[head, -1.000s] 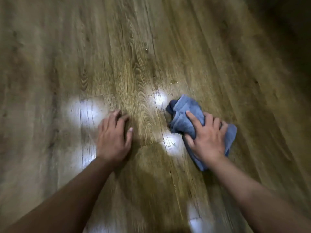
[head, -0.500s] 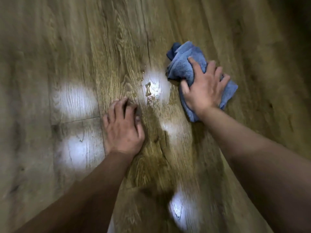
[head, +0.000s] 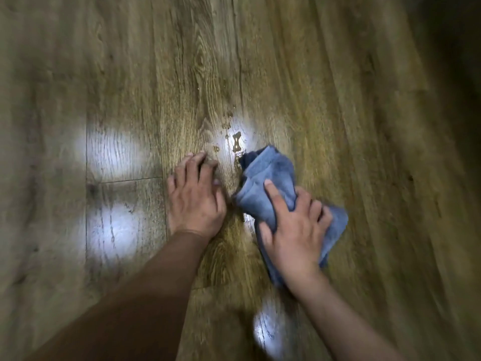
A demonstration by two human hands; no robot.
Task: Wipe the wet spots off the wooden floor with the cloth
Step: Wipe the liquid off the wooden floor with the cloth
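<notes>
A crumpled blue cloth [head: 270,178] lies on the wooden floor [head: 338,113] right of centre. My right hand [head: 294,230] presses down on its near half, fingers bent into the fabric. Small wet spots [head: 236,143] glisten in a bright reflection just beyond the cloth's far tip, and more droplets trail away up the plank. My left hand [head: 195,196] rests palm down on the floor just left of the cloth, fingers spread, holding nothing.
Bright light reflections [head: 117,149] shine on the planks at left and near my right forearm. The far right corner of the floor falls into dark shadow [head: 455,61].
My right hand has dragged the cloth back toward me across the floor, from the right of the wet spots to just below them. My left hand has stayed planted on the floor.
</notes>
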